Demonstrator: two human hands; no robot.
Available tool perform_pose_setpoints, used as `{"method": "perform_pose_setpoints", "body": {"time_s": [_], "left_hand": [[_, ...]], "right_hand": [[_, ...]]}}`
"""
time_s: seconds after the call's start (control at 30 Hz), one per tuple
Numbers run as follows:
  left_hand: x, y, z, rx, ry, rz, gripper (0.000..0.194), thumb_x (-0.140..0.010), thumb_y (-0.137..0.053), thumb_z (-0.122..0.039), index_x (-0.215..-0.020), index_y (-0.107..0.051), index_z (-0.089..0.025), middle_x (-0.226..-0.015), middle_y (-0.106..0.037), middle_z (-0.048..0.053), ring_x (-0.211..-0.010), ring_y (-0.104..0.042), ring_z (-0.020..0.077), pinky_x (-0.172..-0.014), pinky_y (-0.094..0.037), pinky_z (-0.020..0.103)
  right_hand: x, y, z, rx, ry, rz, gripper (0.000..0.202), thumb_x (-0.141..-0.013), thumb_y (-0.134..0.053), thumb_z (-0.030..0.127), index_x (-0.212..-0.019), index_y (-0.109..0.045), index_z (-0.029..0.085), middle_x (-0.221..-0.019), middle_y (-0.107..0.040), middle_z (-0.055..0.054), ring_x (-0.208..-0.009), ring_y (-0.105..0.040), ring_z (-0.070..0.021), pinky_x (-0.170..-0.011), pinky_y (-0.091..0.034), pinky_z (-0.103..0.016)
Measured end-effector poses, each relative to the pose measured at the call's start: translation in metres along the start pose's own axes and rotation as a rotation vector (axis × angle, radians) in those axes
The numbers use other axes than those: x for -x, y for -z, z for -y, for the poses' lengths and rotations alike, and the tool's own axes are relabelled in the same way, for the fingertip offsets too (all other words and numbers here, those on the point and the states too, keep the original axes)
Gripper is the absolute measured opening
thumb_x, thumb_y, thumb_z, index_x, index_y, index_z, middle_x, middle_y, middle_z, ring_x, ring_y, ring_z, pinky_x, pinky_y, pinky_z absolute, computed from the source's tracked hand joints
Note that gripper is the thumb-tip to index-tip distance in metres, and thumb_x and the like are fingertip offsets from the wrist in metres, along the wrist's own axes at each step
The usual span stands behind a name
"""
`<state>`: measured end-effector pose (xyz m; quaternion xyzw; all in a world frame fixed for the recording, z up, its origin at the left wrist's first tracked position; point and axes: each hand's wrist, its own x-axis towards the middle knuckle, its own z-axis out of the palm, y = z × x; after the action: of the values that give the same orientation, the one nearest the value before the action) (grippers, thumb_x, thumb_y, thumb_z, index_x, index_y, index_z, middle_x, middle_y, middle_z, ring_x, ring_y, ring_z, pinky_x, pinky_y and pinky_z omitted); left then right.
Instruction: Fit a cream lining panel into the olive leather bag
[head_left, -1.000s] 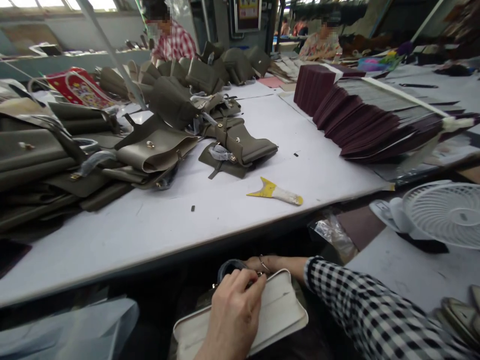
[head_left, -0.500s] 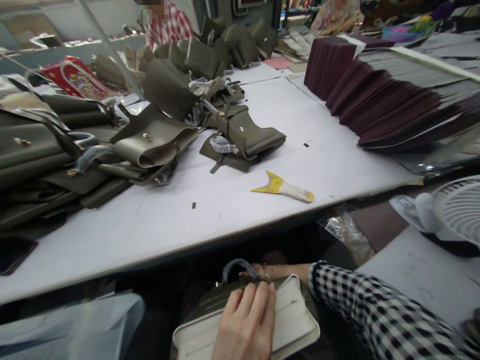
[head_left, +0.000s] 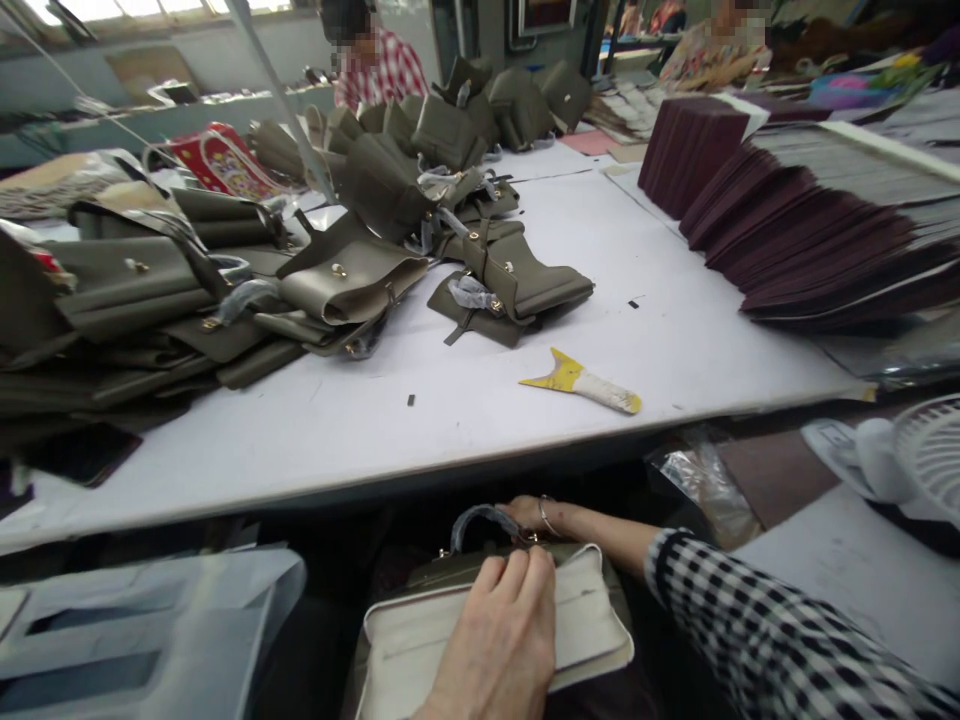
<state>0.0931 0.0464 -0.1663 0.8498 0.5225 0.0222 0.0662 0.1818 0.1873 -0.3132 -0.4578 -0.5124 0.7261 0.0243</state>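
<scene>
An olive-green handbag (head_left: 442, 572) with a pale lining (head_left: 585, 610) is held below the table edge, its opening turned up toward me. My left hand (head_left: 499, 635) lies across that opening, fingers bent over the far rim. On the bag's far side my right hand (head_left: 527, 515), with a bracelet at the wrist, is closed by the base of the plastic-wrapped handle (head_left: 480, 518); its fingertips are partly hidden.
Many olive bags (head_left: 345, 275) are piled on the white table (head_left: 360, 440). A yellow-and-white forked tool (head_left: 581, 382), dark maroon stacked sheets (head_left: 802, 220) and a phone (head_left: 86, 452) lie there too. A white fan (head_left: 930, 450) stands right; a translucent bin (head_left: 187, 620) is left. Co-workers sit beyond.
The view has shifted, so the table things sit further right. My right hand shows more clearly beside the handle. My left hand stays on the bag's rim.
</scene>
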Motion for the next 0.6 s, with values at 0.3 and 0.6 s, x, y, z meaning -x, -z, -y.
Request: {"method": "perform_pose_setpoints", "body": {"time_s": [0.3, 0.6], "left_hand": [[0.011, 0.022, -0.012, 0.043, 0.125, 0.001, 0.040, -0.086, -0.045, -0.011, -0.123, -0.057, -0.006, -0.113, -0.060, 0.013, -0.096, -0.054, 0.0255, -0.083, -0.051, 0.038], [0.040, 0.024, -0.006, 0.508, 0.174, -0.145, 0.032, -0.087, -0.048, -0.010, -0.114, -0.064, -0.015, -0.111, -0.066, 0.008, -0.103, -0.058, 0.0230, -0.093, -0.049, 0.034]], "right_hand": [[0.058, -0.020, 0.085, 0.504, 0.137, 0.024, 0.048, -0.098, -0.042, 0.052, -0.076, -0.064, 0.016, -0.060, -0.062, 0.001, -0.054, -0.056, -0.0116, -0.057, -0.045, -0.025], [0.075, -0.054, 0.087, 0.820, 0.176, -0.075, 0.062, -0.098, -0.027, 0.058, -0.064, -0.062, 0.019, -0.060, -0.064, -0.004, -0.060, -0.058, -0.0168, -0.061, -0.040, -0.028]]}}
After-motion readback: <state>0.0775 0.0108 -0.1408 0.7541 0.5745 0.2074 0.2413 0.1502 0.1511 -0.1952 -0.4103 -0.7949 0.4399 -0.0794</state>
